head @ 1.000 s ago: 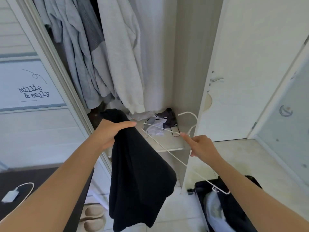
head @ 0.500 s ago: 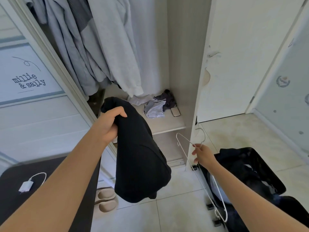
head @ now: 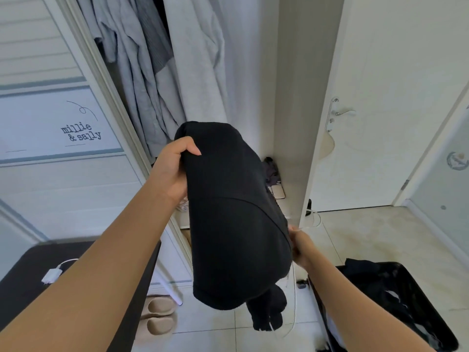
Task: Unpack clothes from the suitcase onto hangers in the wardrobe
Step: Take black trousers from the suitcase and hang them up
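My left hand (head: 175, 168) grips the top edge of a black garment (head: 236, 224) and holds it up in front of the open wardrobe (head: 291, 97). My right hand (head: 300, 247) is low, partly behind the garment's right side, and holds a thin white wire hanger (head: 294, 308). The hanger's hook shows above the hand, and its frame hangs down beneath the garment. Grey and white clothes (head: 177, 72) hang inside the wardrobe. An open black suitcase (head: 396, 301) with dark clothes lies on the floor at the lower right.
A white door (head: 380, 97) with a handle stands right of the wardrobe. The wardrobe shelf holds a small dark bundle (head: 271, 171) and a phone (head: 278, 191). Beige slippers (head: 160, 316) sit on the tiled floor. A dark table (head: 25, 288) with a white charger (head: 52, 276) is at the lower left.
My left hand has lifted the black garment up and to the right. My right hand has brought the hanger in against the garment's right side, so the fabric now hides part of it.
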